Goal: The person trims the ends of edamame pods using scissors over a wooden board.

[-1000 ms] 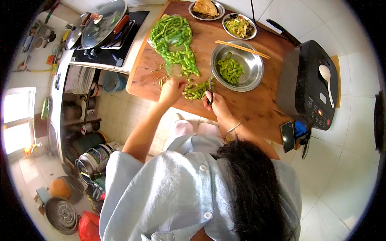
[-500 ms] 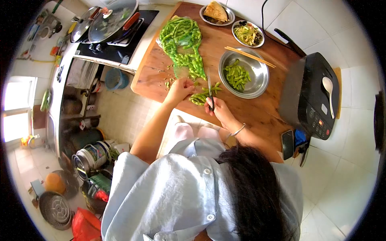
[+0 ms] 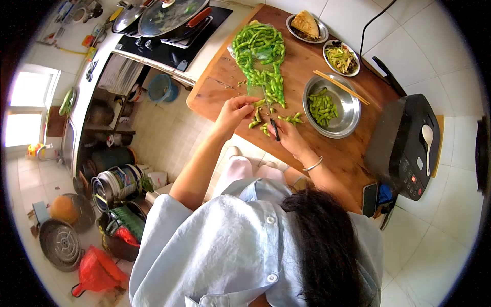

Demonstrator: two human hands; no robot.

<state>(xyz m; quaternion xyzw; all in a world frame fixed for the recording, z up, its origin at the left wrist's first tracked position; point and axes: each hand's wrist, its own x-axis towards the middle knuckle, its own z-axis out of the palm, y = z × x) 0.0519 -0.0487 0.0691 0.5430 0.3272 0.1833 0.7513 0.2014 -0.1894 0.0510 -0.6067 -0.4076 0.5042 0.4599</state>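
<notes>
My left hand (image 3: 233,114) pinches a green soybean pod (image 3: 260,103) between thumb and fingertips, close to the scissor blades. My right hand (image 3: 290,139) is closed around the black handles of a pair of scissors (image 3: 274,129), whose blades point away from me. Loose pods (image 3: 255,122) lie on the wooden table (image 3: 217,97) below and beside my hands. Further back, a large heap of pods (image 3: 260,43) rests on a green net bag. To the right, a steel bowl (image 3: 347,130) contains several pods (image 3: 323,108), and a pair of chopsticks (image 3: 340,87) lies across its rim.
Behind the bowl stand a dish of vegetables (image 3: 341,59) and a dish with flatbread (image 3: 305,24). A black cooker (image 3: 396,146) with a white spoon (image 3: 427,138) on top fills the right side. A phone (image 3: 370,199) lies near the table's edge. Lidded pans sit on a stove (image 3: 197,41) at left.
The view has shifted, so the table appears further right. My left hand has risen from the loose pods and now holds a pod at the scissors. The scissors stay in my right hand.
</notes>
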